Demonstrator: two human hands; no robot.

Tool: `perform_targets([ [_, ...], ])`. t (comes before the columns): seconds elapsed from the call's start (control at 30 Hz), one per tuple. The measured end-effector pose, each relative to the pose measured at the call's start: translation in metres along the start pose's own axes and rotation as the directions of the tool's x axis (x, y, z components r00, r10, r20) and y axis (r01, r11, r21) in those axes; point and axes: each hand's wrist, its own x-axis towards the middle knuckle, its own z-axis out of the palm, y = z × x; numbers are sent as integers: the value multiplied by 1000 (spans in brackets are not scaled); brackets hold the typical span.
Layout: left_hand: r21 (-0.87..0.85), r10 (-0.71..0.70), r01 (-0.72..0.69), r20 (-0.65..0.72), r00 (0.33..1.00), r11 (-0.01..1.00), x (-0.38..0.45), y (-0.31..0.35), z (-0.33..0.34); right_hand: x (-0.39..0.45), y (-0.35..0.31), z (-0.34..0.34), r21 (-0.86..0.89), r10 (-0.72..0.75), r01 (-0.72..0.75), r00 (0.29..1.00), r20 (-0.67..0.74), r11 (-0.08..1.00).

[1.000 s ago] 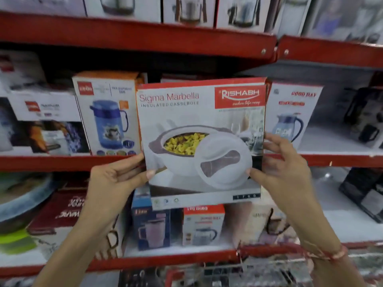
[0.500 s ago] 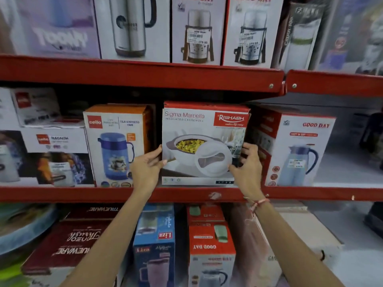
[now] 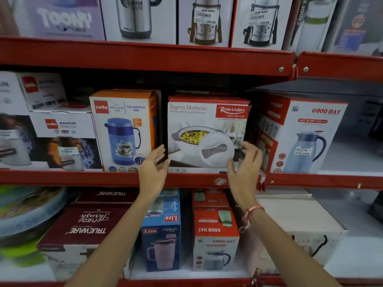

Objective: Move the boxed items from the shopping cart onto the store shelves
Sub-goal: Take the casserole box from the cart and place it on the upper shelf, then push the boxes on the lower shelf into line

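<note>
The white and red Sigma Marbella casserole box [image 3: 207, 125] stands upright on the middle red shelf [image 3: 83, 179], between the orange Cello jug box [image 3: 124, 129] and the Good Day jug box [image 3: 304, 137]. My left hand [image 3: 154, 170] hovers at the casserole box's lower left corner, fingers spread. Just in front of the lower right corner is my right hand [image 3: 244, 164], also spread. Neither hand grips the box. The shopping cart is out of view.
The top shelf [image 3: 145, 56] holds flask boxes. Cello Magnum boxes [image 3: 62, 139] fill the middle shelf's left end. Below stand Trueware [image 3: 83, 226], Liza [image 3: 162, 235] and Good Day [image 3: 215, 235] boxes. Bare shelf surface [image 3: 352, 156] shows right of the Good Day jug box.
The casserole box went from my hands onto the middle shelf. Both hands have since let go and drawn slightly back from it.
</note>
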Motion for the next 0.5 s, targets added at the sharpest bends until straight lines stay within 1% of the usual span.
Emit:
perform_targets([
  [0.03, 39, 25, -24, -32, 999, 999, -10, -2, -4, -12, -7, 2, 23, -54, 53, 998, 32, 998],
  [0.1, 118, 63, -54, -78, 995, 992, -31, -9, -13, -39, -16, 7, 85, -109, 95, 977, 183, 992],
  [0.13, 136, 61, -49, -89, 994, 989, -42, -15, -18, -53, -17, 11, 122, -111, 82, 959, 262, 989],
  [0.17, 145, 42, -28, -97, 994, 989, -53, -21, -23, -67, -17, 15, 150, -85, 36, 937, 337, 988],
  [0.2, 155, 14, 2, -105, 994, 988, -63, -28, -27, -80, -15, 20, 158, -20, -53, 905, 426, 986],
  [0.23, 170, -19, 38, -115, 993, 985, -72, -35, -31, -93, -12, 26, 134, 78, -177, 840, 536, 975],
  [0.27, 195, -55, 78, -122, 991, 978, -82, -42, -34, -105, -10, 31, 82, 184, -310, 733, 655, 947],
  [0.3, 227, -95, 120, -121, 988, 966, -91, -49, -37, -116, -7, 35, 17, 272, -431, 599, 753, 902],
  [0.33, 252, -149, 173, -109, 983, 952, -100, -55, -39, -126, -5, 38, -42, 327, -518, 475, 817, 854],
  [0.37, 257, -225, 240, -86, 970, 936, -108, -60, -40, -134, -5, 41, -83, 350, -561, 388, 853, 824],
  [0.4, 231, -325, 328, -50, 944, 916, -115, -64, -41, -141, -5, 43, -102, 349, -573, 339, 874, 813],
  [0.43, 184, -428, 421, 1, 904, 888, -120, -66, -41, -147, -6, 45, -107, 338, -572, 315, 887, 813],
  [0.47, 139, -506, 495, 56, 861, 858, -124, -68, -41, -152, -7, 47, -106, 326, -563, 306, 895, 819],
  [0.5, 109, -546, 537, 102, 831, 837, -127, -71, -43, -156, -9, 48, -106, 317, -549, 306, 898, 829],
])
